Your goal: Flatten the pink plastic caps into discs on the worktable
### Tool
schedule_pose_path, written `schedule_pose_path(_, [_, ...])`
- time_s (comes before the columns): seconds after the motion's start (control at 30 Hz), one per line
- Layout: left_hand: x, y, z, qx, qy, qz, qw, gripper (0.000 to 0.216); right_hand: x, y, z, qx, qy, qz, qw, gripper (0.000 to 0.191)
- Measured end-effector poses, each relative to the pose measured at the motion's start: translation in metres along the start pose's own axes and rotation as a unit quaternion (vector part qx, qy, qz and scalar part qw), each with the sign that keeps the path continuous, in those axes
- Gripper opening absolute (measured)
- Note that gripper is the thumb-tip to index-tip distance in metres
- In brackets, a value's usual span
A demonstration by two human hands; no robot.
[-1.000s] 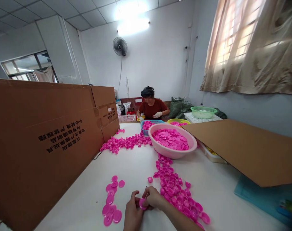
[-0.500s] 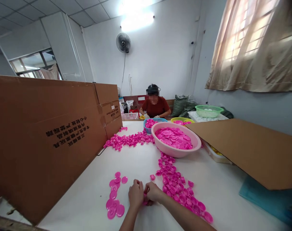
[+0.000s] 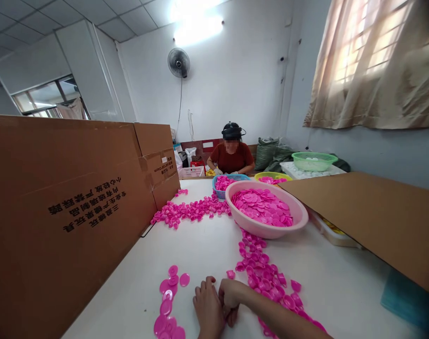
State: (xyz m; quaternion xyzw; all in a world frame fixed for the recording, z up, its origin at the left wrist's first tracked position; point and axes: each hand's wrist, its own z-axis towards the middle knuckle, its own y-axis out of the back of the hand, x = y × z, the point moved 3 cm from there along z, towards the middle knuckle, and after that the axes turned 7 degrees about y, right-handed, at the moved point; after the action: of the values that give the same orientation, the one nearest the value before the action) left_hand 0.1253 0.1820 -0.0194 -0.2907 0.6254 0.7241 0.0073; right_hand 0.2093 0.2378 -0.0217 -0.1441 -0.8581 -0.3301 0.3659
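Observation:
Near the front of the white table (image 3: 129, 292), my left hand (image 3: 209, 306) and my right hand (image 3: 231, 297) are pressed close together. Fingers are curled on both, and whatever lies between them is hidden. To the left of my left hand lies a loose line of flat pink plastic discs (image 3: 165, 307). A band of small pink plastic cups (image 3: 265, 273) runs along the table beside and under my right forearm. One pink cup (image 3: 230, 274) lies apart, just beyond my right hand.
A pink basin (image 3: 263, 230) full of pink discs stands mid-table. Behind it are a blue basket (image 3: 219, 193) and a yellow basket (image 3: 288, 177). Cardboard boxes border the left (image 3: 94, 197) and right (image 3: 369, 207). A person (image 3: 231, 157) works at the far end.
The view has shifted slightly, so the table things sit lower. A bit of pink seen between my hands before is now hidden. My hands stay together, the left turned more back-up.

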Motion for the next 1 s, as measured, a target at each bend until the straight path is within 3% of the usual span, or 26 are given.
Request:
schedule_pose_path(0.17, [0.002,0.007,-0.004,-0.008,0.010,-0.022,1.000,0.034,0.004,-0.003,-0.002,0.040,-0.006,-0.021,0.999,0.017])
schedule_pose_path(0.33, [-0.005,0.014,-0.011,0.072,0.005,-0.022,0.997,0.040,0.005,-0.018,-0.025,0.013,0.015,0.006,1.000,0.016])
schedule_pose_path(0.43, [0.003,0.036,-0.018,0.083,0.001,-0.056,0.995,0.037,0.009,-0.026,-0.037,-0.003,0.073,0.017,0.997,0.004])
schedule_pose_path(0.47, [0.013,0.049,-0.021,0.074,0.002,-0.073,0.995,0.035,0.011,-0.025,-0.039,-0.022,0.102,0.012,0.994,0.008])
schedule_pose_path(0.53, [0.052,0.081,-0.029,0.043,0.024,-0.098,0.994,0.032,0.016,-0.017,-0.043,-0.118,0.164,-0.033,0.979,0.023])
schedule_pose_path(0.6, [0.113,0.121,-0.040,-0.003,0.090,-0.076,0.993,0.027,0.018,-0.002,-0.046,-0.248,0.177,-0.116,0.945,0.031])
schedule_pose_path(0.63, [0.150,0.141,-0.048,-0.030,0.160,-0.036,0.986,0.024,0.016,0.004,-0.046,-0.294,0.163,-0.160,0.928,0.036])
schedule_pose_path(0.7, [0.214,0.183,-0.066,-0.132,0.238,0.069,0.960,0.021,0.010,0.011,-0.043,-0.328,0.124,-0.233,0.907,0.044])
schedule_pose_path(0.73, [0.237,0.199,-0.074,-0.176,0.244,0.110,0.947,0.019,0.005,0.011,-0.040,-0.325,0.110,-0.258,0.903,0.045])
schedule_pose_path(0.8, [0.258,0.215,-0.086,-0.236,0.236,0.169,0.928,0.019,-0.001,0.004,-0.036,-0.316,0.117,-0.283,0.898,0.040])
schedule_pose_path(0.87, [0.245,0.206,-0.083,-0.235,0.181,0.157,0.942,0.023,-0.003,-0.011,-0.034,-0.308,0.156,-0.264,0.901,0.036])
schedule_pose_path(1.0, [0.152,0.138,-0.040,-0.124,-0.014,0.021,0.992,0.030,-0.002,-0.048,-0.050,-0.304,0.255,-0.108,0.912,0.032])
